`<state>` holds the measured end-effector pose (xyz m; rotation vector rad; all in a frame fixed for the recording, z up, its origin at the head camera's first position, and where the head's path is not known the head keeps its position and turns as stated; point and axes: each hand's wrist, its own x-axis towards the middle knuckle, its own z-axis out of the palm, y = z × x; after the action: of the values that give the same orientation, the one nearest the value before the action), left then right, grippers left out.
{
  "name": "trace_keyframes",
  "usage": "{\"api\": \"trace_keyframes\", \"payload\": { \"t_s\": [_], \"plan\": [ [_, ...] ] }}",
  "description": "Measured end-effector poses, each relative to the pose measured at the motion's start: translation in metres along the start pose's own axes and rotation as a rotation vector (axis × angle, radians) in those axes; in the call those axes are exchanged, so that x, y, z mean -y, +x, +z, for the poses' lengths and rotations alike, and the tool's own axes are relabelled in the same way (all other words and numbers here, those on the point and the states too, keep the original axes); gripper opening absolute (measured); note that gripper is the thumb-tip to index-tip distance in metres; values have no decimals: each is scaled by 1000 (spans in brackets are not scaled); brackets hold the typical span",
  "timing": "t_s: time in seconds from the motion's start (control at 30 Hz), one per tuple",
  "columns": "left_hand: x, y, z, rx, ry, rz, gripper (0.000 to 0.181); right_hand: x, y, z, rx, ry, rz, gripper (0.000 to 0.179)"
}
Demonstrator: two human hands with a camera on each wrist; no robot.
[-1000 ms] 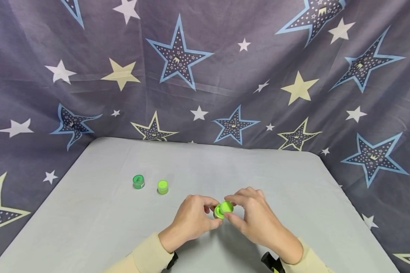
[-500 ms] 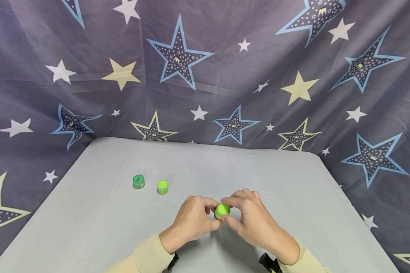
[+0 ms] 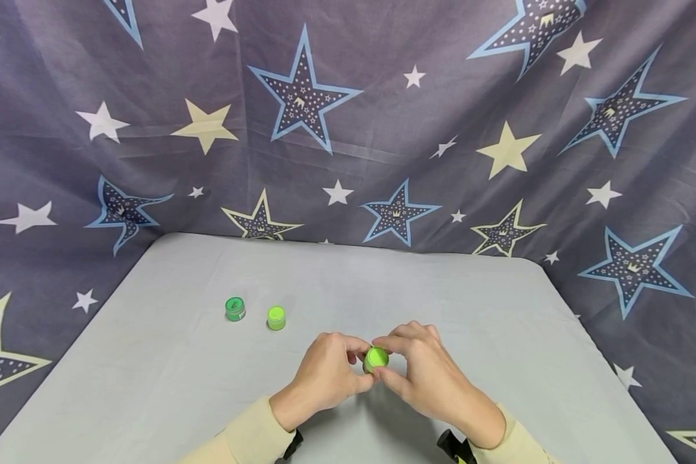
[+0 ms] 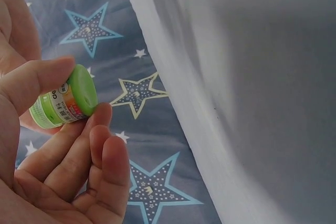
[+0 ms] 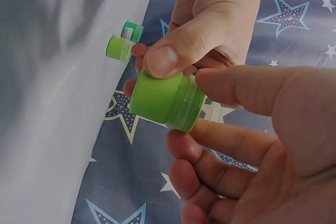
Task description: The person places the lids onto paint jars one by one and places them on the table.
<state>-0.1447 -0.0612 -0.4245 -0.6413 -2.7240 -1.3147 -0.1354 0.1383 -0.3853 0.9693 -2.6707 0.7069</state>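
A small lime-green paint jar [image 3: 376, 359] is held above the table between both hands, its lid end turned up toward the head camera. My left hand [image 3: 327, 367] grips the jar's body with thumb and fingers; a printed label [image 4: 64, 100] shows beside that thumb. From the other side my right hand [image 3: 429, 370] pinches the lid [image 5: 191, 106] with thumb and index finger. The lid sits on the jar; how tightly cannot be seen. In the right wrist view, the remaining right fingers [image 5: 184, 177] are loosely bent below the jar.
On the grey-covered table [image 3: 470, 309], a darker green jar [image 3: 234, 309] and another lime-green jar [image 3: 276, 318] stand left of centre, both with their lids on. A star-patterned cloth [image 3: 371, 161] hangs behind the table and around its sides.
My right hand has moved slightly left, bringing the lid from a tilted position beside the jar's open mouth onto it. The left hand has stayed nearly still.
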Motion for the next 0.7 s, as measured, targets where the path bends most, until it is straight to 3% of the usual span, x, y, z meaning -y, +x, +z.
{"api": "trace_keyframes", "payload": {
  "t_s": [0.4, 0.7],
  "plan": [
    [1, 0, -1, -14, -27, -1, 22, -1, -1, -1, 3, 55, 19, 45],
    [0, -1, -1, -23, -41, -1, 22, -6, -1, -1, 15, 109, 27, 36]
  ]
}}
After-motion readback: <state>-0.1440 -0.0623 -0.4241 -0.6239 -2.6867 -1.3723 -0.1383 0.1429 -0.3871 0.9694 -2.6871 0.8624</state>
